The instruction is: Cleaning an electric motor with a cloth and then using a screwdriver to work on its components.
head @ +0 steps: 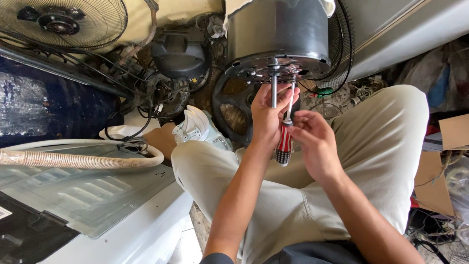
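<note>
Screwdriver [284, 139] clenched in both hands' fingers [293, 128], tip at motor [278, 39] rim

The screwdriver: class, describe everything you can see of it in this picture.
The screwdriver has a handle striped red, white and black and a thin bright metal shaft. It stands nearly upright, its tip up at the perforated end plate of the dark motor. The right hand pinches the handle's top; the left hand is against it.

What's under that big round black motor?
Under the motor, a metal shaft sticks down. The left hand touches the shaft, and the right hand holds a striped-handled screwdriver up against the motor's underside. Behind them lies a black ring, partly covered by the hands.
</note>
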